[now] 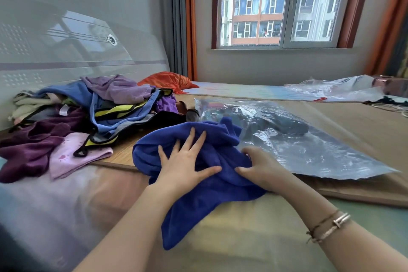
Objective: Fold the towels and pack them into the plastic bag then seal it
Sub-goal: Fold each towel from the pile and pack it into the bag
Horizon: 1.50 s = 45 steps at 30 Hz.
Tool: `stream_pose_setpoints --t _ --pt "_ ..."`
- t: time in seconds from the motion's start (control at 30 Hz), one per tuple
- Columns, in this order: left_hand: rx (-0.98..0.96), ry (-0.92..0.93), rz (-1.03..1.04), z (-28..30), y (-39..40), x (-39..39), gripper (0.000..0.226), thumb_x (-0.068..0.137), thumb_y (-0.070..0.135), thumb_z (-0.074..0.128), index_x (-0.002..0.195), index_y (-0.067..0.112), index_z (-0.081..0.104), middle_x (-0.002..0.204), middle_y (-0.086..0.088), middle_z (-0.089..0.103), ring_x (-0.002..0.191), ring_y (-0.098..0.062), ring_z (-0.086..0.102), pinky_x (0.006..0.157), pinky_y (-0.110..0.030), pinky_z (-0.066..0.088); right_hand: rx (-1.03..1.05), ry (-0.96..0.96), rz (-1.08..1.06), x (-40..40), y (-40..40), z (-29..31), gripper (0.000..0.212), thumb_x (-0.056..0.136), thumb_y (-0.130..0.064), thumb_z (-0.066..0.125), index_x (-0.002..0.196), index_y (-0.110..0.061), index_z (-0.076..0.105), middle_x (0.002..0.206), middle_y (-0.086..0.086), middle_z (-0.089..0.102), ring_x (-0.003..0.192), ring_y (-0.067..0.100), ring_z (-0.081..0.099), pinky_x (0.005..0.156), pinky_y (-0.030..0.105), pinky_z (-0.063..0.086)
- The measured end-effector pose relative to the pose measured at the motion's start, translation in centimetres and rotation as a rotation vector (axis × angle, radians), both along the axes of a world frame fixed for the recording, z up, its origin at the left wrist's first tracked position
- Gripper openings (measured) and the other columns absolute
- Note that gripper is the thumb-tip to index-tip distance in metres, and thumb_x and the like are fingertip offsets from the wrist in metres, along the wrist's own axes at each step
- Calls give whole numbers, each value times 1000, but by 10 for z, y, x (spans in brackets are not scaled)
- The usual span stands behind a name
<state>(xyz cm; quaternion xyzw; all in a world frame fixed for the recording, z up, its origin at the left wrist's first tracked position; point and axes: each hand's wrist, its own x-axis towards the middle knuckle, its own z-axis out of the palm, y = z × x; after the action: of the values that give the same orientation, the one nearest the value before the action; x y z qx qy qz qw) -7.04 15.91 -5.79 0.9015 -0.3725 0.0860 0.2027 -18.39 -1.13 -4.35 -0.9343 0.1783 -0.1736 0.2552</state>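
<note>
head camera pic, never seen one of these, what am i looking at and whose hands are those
The camera is worn on a person's head and looks forward and down, so the two bare arms are their own. They are working on a bed. The left hand lies flat, fingers spread, on a bunched blue towel. The right hand grips the same towel at its right edge. Beside it lies a clear plastic bag with dark cloth already inside. To the left is a pile of unfolded towels, purple, lilac and blue. Behind it all is a window.
</note>
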Motion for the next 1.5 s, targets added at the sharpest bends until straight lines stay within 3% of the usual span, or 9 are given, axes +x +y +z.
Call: stream_pose_setpoints --t 0.23,0.4,0.57,0.67,0.8,1.1,1.3,1.43,1.5 --pt "-233 301 203 8 -12 13 87 76 80 42 149 41 14 161 5 7 144 -24 22 112 -62 14 485 -235 89 -16 -2 27 16 85 -9 53 70 -13 55 64 -2 50 63 11 43 57 26 30" --pt "-386 21 331 19 -10 -6 52 79 66 57 98 18 48 111 -2 50 108 -28 49 91 -43 42 594 -185 213 -12 11 18 19 82 -9 56 66 -19 56 64 0 54 60 14 48 55 26 35" --pt "-475 471 176 32 -3 -15 45 79 59 64 72 17 50 68 3 55 69 -15 55 59 -28 38 960 -189 403 -4 29 18 13 74 -9 58 65 -16 51 67 7 48 57 16 45 50 26 34" --pt "-558 512 132 31 11 -10 21 84 27 67 75 11 57 73 -3 59 79 -22 59 74 -37 47 1040 -219 507 4 38 22 5 64 -14 55 62 -16 51 69 3 47 64 14 44 59 27 34" --pt "-794 627 105 44 31 -3 5 83 11 60 81 15 61 86 -13 66 89 -28 64 84 -42 51 892 -429 459 18 44 32 15 61 -22 53 73 -19 62 89 -3 64 91 9 55 84 26 38" --pt "-1044 860 -220 129 58 2 25 58 5 44 82 3 51 79 -13 50 74 -27 45 66 -32 38 650 -564 412 58 79 90 60 89 13 42 138 -22 41 113 1 54 89 5 56 77 15 46" --pt "-1115 950 -281 165 52 30 18 96 11 42 82 10 53 75 -4 60 58 -11 62 56 -26 52 704 -524 229 79 38 137 31 88 2 52 114 -14 53 120 6 54 105 18 55 96 38 48" --pt "-1052 1061 -267 164 32 48 52 64 8 73 113 -3 60 110 -16 63 105 -30 63 98 -42 49 462 -289 35 82 21 114 8 84 -4 58 82 -12 57 80 7 60 73 18 56 72 37 52" --pt "-1065 1037 -252 162 21 56 59 60 1 72 117 -3 58 107 -17 61 103 -31 63 92 -36 51 463 -44 130 80 22 105 10 87 -9 55 80 -9 63 76 5 61 70 14 57 70 29 51"
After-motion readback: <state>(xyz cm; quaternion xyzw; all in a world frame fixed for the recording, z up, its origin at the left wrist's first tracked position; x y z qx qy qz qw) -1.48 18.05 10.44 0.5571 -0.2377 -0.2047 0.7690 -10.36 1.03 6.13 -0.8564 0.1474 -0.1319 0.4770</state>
